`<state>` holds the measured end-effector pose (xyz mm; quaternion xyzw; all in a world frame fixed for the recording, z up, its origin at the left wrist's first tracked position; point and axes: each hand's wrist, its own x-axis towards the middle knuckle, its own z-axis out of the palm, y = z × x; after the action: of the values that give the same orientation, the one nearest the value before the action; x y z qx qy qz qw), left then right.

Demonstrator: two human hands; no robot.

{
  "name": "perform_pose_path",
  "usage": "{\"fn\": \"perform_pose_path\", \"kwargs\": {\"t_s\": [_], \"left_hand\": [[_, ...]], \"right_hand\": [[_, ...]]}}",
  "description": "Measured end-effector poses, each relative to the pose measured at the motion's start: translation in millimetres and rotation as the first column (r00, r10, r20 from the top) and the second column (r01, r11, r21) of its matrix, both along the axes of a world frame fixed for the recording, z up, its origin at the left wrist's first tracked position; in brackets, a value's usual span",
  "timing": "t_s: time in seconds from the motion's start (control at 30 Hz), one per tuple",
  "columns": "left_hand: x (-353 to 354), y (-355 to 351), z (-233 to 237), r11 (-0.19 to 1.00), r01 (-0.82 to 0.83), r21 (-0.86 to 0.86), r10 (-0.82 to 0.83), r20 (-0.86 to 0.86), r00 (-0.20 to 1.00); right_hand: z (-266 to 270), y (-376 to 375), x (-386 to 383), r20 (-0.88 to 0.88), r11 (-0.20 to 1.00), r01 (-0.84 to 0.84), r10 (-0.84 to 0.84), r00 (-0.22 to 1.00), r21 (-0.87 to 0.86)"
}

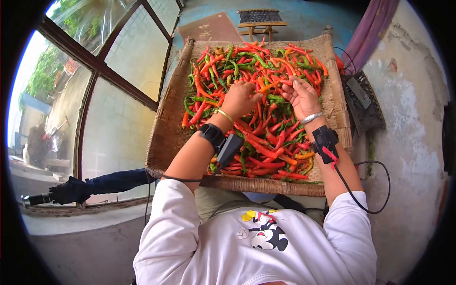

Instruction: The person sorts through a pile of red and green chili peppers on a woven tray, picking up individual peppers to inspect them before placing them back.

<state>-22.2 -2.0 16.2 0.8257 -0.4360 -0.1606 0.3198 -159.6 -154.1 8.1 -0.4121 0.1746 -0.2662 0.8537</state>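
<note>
A heap of red, green and orange chili peppers [266, 152] fills a shallow woven basket [164, 154] in front of my body. My right hand [304, 99] is over the far right part of the heap, palm partly turned up, with thumb and fingers pinched on a red chili pepper [286, 82]. To its left, my left hand [240, 99] is over the heap with its back toward me and its fingers curled. Whatever the left fingers may hold is hidden. An orange chili pepper [270, 87] shows between the two hands.
A folded dark umbrella [114, 185] lies along the windowsill at the left. Beyond the basket stands a small wooden stool [260, 19]. A dark woven seat [365, 97] with a grey device on it is at the right, by the wall. Cables hang from both wrist straps.
</note>
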Motion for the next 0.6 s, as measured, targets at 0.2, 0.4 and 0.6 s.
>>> {"fn": "perform_pose_path", "kwargs": {"t_s": [0.2, 0.4, 0.6], "left_hand": [[36.0, -26.2, -26.3, 0.991, -0.076, 0.107, 0.028, 0.394, 0.919], [39.7, -42.1, -45.1, 0.967, -0.069, 0.246, -0.042, 0.422, 0.906], [43.6, -41.9, -49.6, 0.967, 0.076, 0.242, -0.126, 0.198, 0.972]], "right_hand": [[-30.1, -26.1, -9.2, -0.453, 0.948, -0.020, -0.133, 0.882, -0.317], [-28.4, -14.8, -0.8, -0.733, 0.556, -0.518, -0.281, 0.619, -0.650], [-30.4, -10.0, 17.5, -0.798, 0.476, -0.647, -0.256, 0.546, -0.595]]}}
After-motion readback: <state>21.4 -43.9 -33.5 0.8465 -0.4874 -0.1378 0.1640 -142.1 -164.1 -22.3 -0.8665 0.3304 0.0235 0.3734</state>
